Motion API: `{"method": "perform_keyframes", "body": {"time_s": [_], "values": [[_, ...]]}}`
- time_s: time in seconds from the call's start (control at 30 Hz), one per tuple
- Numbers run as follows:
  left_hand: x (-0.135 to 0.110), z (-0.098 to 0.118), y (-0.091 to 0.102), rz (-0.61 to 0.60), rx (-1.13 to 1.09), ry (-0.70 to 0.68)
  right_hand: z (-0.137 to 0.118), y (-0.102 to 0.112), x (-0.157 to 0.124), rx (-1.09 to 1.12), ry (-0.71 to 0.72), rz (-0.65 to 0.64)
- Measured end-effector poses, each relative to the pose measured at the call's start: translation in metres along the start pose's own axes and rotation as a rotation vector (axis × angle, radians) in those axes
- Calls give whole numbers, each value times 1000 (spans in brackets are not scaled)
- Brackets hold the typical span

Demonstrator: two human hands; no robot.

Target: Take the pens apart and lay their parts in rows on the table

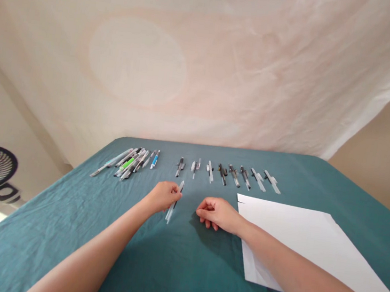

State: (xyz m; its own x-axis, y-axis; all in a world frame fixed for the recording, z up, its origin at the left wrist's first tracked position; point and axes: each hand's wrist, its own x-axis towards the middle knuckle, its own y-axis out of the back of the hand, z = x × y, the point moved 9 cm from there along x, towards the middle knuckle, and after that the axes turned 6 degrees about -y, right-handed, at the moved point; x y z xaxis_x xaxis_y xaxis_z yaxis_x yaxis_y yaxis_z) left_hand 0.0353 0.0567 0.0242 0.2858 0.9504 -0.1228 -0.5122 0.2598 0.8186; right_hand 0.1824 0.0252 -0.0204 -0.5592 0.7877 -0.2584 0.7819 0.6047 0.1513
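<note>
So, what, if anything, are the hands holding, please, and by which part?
The left hand pinches clear pen parts above their middle; the right hand shows nothing held.

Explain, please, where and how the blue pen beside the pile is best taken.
Probably pinch the blue pen across its mid-barrel, from above and the right: it is slim, points roughly away from the person, and the pile lies on its left.
</note>
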Motion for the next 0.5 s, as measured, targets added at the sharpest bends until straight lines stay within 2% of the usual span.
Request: {"method": "perform_keyframes", "body": {"time_s": [0.13,0.3,0.5], "values": [[3,2,9,110,169,-65,1,0,-1,-3,0,-3],[-5,9,22,244,351,-137,0,0,-1,1,6,-7],[-7,24,5,203,446,-275,0,0,-1,-6,10,-4]]}}
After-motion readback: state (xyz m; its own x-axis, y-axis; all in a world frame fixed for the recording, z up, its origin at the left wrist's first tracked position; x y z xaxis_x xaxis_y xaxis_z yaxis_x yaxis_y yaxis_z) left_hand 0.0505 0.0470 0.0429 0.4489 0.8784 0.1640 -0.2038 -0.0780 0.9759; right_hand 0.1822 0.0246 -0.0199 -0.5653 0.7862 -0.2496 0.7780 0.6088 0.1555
